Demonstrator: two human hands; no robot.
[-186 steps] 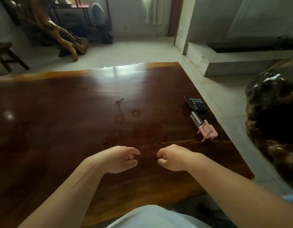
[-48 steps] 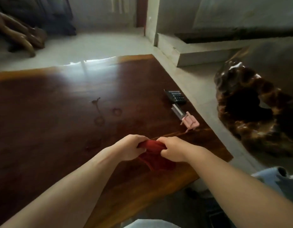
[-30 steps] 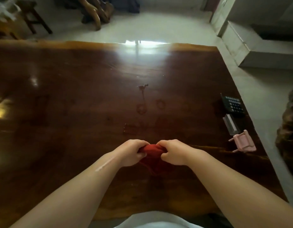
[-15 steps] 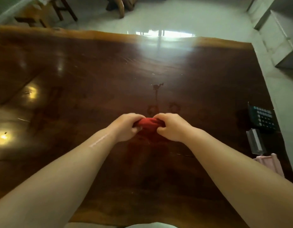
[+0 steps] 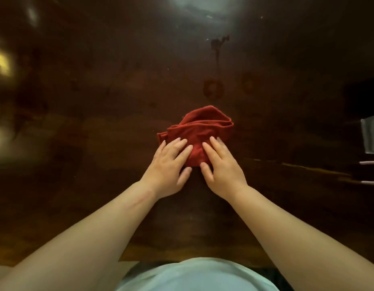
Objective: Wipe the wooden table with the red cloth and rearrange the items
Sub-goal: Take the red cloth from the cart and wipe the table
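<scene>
Head view, looking straight down on a dark, glossy wooden table [image 5: 98, 122]. A crumpled red cloth [image 5: 199, 128] lies near the middle of the table. The left hand [image 5: 170, 164] and right hand [image 5: 220, 166] lie side by side at the cloth's six o'clock edge, palms down, fingers spread flat and pressing on it, not gripping. Ring-shaped marks [image 5: 213, 89] show at twelve o'clock from the cloth. At three o'clock, cut off by the frame, sit a grey object [image 5: 371, 135] and a pink object [image 5: 372, 175].
</scene>
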